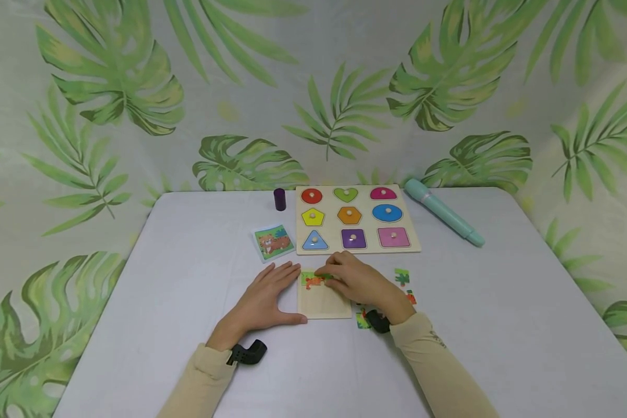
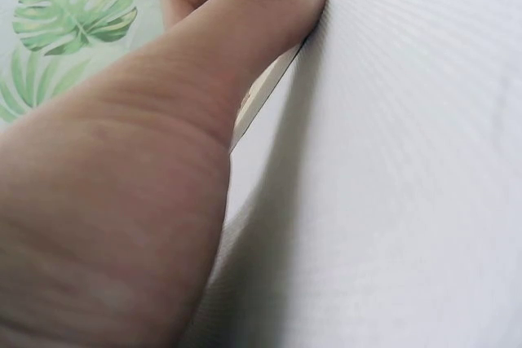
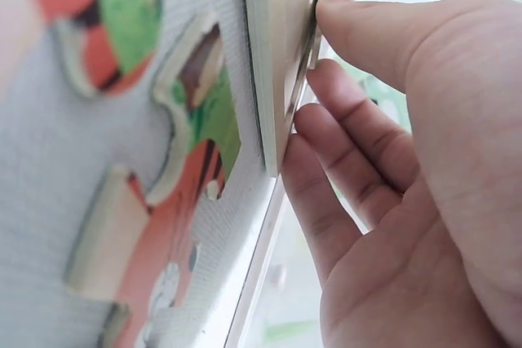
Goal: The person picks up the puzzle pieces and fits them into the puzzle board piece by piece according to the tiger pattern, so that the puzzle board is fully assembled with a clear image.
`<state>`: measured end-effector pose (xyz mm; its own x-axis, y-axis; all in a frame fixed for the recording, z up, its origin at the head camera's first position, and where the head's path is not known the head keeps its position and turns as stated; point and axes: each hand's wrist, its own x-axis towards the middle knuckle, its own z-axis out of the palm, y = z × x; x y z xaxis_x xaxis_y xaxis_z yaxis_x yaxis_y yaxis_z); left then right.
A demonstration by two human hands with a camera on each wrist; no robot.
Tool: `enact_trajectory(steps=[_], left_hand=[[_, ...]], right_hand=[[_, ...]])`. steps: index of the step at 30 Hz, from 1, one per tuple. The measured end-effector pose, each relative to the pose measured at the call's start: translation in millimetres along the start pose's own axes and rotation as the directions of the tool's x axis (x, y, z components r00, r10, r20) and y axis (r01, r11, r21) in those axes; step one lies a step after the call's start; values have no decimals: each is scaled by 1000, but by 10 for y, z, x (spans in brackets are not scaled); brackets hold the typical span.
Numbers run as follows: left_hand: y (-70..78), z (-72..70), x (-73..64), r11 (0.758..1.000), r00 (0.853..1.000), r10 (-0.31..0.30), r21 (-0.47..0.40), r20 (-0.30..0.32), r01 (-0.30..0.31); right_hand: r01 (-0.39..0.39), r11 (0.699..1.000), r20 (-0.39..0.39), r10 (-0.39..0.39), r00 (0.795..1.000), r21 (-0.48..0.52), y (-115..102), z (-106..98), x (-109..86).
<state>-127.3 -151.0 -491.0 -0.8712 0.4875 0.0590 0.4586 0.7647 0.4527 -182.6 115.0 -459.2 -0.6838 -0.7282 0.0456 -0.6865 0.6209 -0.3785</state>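
A small square wooden puzzle board (image 1: 324, 306) lies on the table with a few green and orange jigsaw pieces (image 1: 311, 280) along its top edge. My left hand (image 1: 263, 296) steadies the board, fingers stretched to its upper left corner and thumb (image 2: 281, 14) at its lower left edge. Over the top of the board, my right hand (image 1: 359, 281) pinches a puzzle piece between thumb and index finger, mostly hidden by the fingers. In the right wrist view its thumb (image 3: 367, 30) meets the board's surface. Loose puzzle pieces (image 3: 175, 234) lie beside the board, below the right hand.
Behind the board is a shape puzzle with knobbed pieces (image 1: 357, 248). A bear picture card (image 1: 274, 242) and a dark purple cylinder (image 1: 279, 200) are left of it, a mint-green pen-shaped tool (image 1: 444, 212) right. More loose pieces (image 1: 402, 277) lie beyond the right wrist.
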Motion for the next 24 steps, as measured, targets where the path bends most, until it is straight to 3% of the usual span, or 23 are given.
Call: enact_trajectory(steps=[24], left_hand=[[-10,9,2,1000,1000,5,5,-2,-5]], right_hand=[[-15,1000,-3,15,1000,-16,-12,8,2]])
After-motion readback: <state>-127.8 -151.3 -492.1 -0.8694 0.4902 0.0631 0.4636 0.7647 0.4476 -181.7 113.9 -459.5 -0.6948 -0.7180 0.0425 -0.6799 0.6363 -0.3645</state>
